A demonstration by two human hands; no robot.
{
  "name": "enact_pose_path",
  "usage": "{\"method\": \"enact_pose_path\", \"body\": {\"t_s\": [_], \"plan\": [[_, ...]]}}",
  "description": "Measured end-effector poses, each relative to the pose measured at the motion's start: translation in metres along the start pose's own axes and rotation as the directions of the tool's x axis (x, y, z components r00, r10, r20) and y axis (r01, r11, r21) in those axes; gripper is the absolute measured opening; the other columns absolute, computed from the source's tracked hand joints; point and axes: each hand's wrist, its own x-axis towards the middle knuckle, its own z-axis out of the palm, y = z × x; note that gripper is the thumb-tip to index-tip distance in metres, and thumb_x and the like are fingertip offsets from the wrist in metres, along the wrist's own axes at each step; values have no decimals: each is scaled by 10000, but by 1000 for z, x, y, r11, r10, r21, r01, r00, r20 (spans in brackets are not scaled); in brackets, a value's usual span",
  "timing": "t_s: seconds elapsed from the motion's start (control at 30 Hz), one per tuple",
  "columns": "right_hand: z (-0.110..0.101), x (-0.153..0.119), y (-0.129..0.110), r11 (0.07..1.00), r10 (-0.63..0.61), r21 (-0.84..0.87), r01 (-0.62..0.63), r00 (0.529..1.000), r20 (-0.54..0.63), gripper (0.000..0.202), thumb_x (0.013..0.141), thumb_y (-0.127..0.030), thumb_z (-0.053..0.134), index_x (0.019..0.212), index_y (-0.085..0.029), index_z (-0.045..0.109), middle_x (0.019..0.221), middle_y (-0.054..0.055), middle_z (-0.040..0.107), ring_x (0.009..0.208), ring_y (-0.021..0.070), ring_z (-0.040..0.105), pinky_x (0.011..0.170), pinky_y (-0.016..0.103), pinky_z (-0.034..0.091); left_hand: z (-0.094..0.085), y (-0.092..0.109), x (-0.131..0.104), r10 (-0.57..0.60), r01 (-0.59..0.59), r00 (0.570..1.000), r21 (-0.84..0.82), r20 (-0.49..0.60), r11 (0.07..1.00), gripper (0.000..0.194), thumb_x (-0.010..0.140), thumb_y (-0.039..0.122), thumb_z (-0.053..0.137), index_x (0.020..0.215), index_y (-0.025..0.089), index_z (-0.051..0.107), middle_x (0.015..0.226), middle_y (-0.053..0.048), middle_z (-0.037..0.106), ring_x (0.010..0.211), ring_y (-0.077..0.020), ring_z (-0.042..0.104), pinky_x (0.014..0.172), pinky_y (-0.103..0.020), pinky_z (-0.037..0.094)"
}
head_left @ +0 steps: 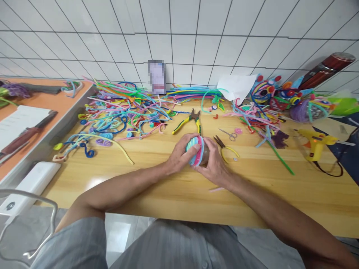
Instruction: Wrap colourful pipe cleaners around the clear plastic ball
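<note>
A round, jar-like ball [201, 154] sits between the two hands, just above the near middle of the worktop [157, 198]; its left part is wrapped in fuzzy blue, yellow-green and pink strands, its right part is bare, brownish and seemingly see-through. The left hand [179, 154] has its fingers clamped on the wrapped side, the thumb pressed across the pink band; the right hand [216, 163] has its fingers curved around the bare side, closed on it.

It looks light, with a stiff shell under a soft, squashable covering; the fuzz should grip well, while the bare side may be slippery and, if thin, could dent or crack; whether the strands are glued cannot be told, so hard rubbing might shift them. The bare side seems the best place for a firm cupped hold, with only light thumb pressure on the bands; the large pliers [179, 126] lie just beyond, their hard jaws best kept off it.
</note>
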Motion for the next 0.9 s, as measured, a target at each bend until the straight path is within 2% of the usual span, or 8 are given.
{"method": "enact_pose_path", "body": {"t_s": [0.2,0.37,0.5,0.6,0.67,0.8,0.9], "plan": [[-3,-3,4,1000,-7,-4,7,1000,25,1110,875,-425,840,1701,-234,123,1648,232,424,1542,431,457,1241,702,431,1,-1,1,24,-24,1000,-31,-1,999,579,1093,627,431,1395,181,641,1401,-140,688,1335,-270,632,1210,-439,478],[-3,-1,3,1000,-24,3,24,1000,14,1115,886,-437,845,1709,-238,120,1647,234,417,1547,419,454,1239,687,443,4,-3,3,6,-6,999,6,-33,1000,584,1012,652,589,1339,174,667,1365,-145,706,1293,-289,650,1182,-448,495],[-8,3,3,998,-4,69,1,999,39,1155,857,-494,876,1709,-235,141,1673,233,398,1566,406,439,1247,658,448,3,3,9,-101,99,994,-40,-45,994,532,992,601,642,1302,170,675,1320,-115,728,1242,-271,670,1136,-406,521],[-17,7,3,991,40,122,-49,996,75,1113,869,-548,859,1698,-225,190,1673,230,425,1553,392,470,1240,619,470,0,7,11,-184,182,983,-121,-7,976,565,1012,648,581,1292,166,673,1260,-92,740,1174,-260,688,1065,-385,557],[-22,9,2,985,88,142,-99,993,80,1059,889,-598,826,1683,-216,239,1653,225,469,1524,386,510,1230,595,484,-2,7,10,-144,144,990,-137,10,980,658,1007,714,545,1352,163,640,1324,-112,712,1223,-279,670,1106,-412,539],[-26,8,3,959,212,176,-223,974,80,994,930,-679,741,1662,-193,277,1650,235,476,1502,384,535,1216,582,494,-1,-1,6,9,-6,999,-67,45,998,934,867,771,719,1532,153,499,1548,-197,562,1415,-365,562,1240,-507,434],[-22,5,6,931,273,217,-294,954,122,1009,940,-732,688,1676,-200,246,1667,242,446,1508,395,524,1219,620,476,2,-5,5,-9,10,998,-17,56,1000,899,891,729,717,1536,142,496,1542,-210,561,1436,-370,546,1260,-517,408]]}}
